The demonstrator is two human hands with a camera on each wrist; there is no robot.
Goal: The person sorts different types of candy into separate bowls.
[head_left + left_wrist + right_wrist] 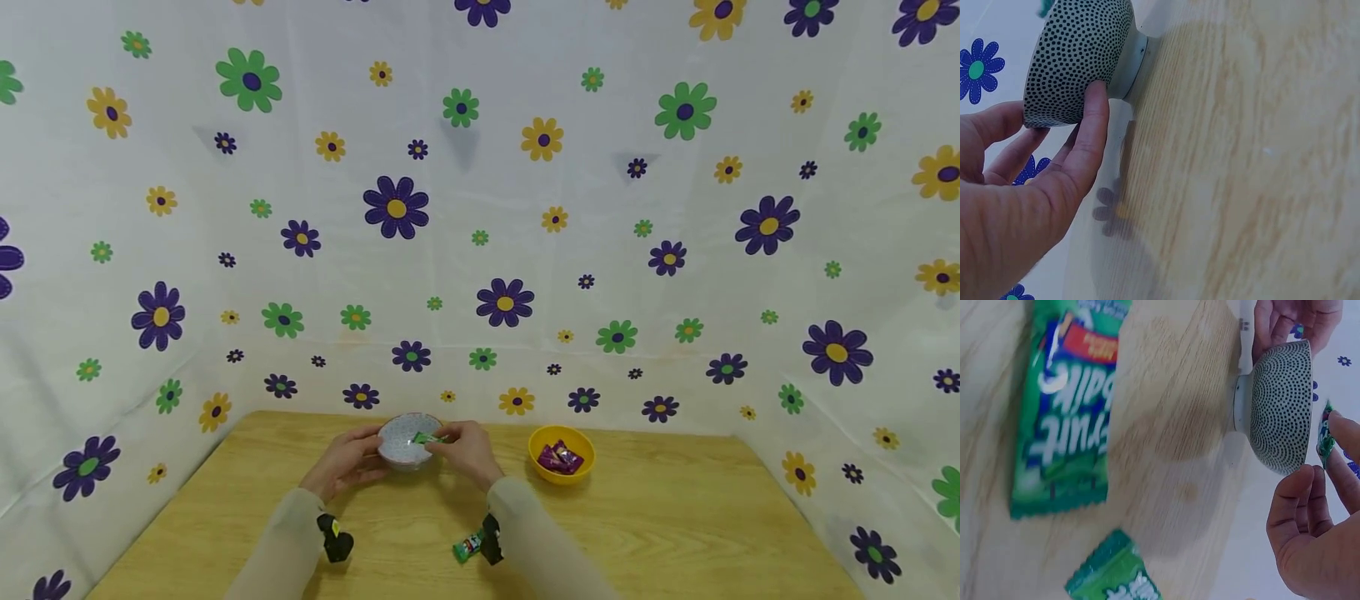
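A speckled bowl [405, 454] with a black-dotted outside [1079, 56] stands upright on the table. My left hand [351, 462] holds its left side, the thumb against the dotted wall and other fingers near the rim. Over the bowl's opening, my right hand [467, 450] pinches a green-wrapped candy [1325, 434] between thumb and fingers. Some right-hand fingertips are close to the bowl's rim; whether they touch it I cannot tell. Two more green-wrapped candies lie on the table below my right wrist: a large near one [1072, 412] and another [1116, 572], partly cut off.
To the right of my right hand stands a yellow bowl [535, 467] holding several purple-wrapped candies [561, 457]. The wooden table [675, 517] backs onto a white flower-printed sheet [480, 267], which also rises along both sides.
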